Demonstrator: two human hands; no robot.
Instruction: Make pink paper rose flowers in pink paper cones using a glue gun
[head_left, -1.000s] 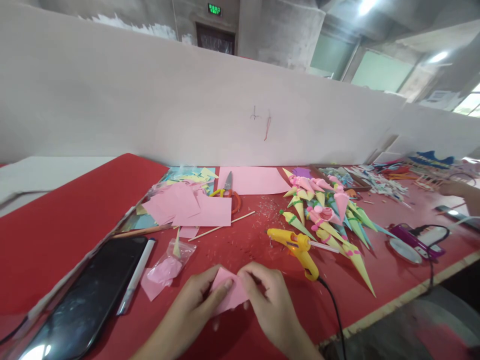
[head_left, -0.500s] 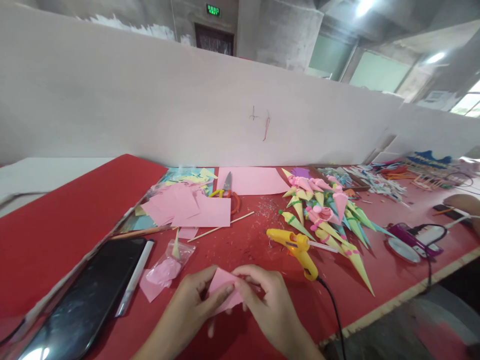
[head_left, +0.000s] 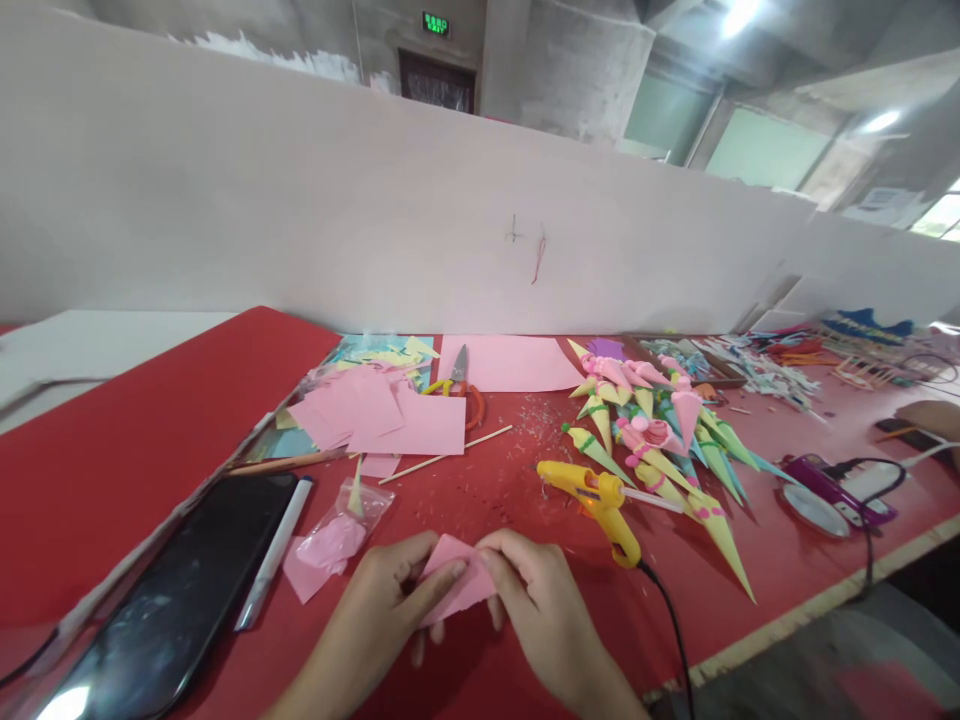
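Observation:
Low in the middle of the view, my left hand [head_left: 390,605] and my right hand [head_left: 536,600] pinch one small pink paper square [head_left: 459,580] between them, just above the red table [head_left: 135,440]. The left thumb lies across the paper's near face. The right fingers curl over its right edge. A yellow glue gun [head_left: 596,492] lies on the table just right of my right hand, its black cord running off the front edge.
A stack of pink squares [head_left: 382,412], scissors [head_left: 459,375] and a wooden stick [head_left: 446,455] lie beyond my hands. A pile of paper cones [head_left: 660,440] spreads to the right. A phone [head_left: 172,590], a marker [head_left: 274,550] and a plastic bag [head_left: 341,525] lie left. Another person's hand [head_left: 930,418] rests far right.
My hands have shifted slightly on the pink square, with the right fingers closing further over its edge. The other person's hand at far right has moved a little.

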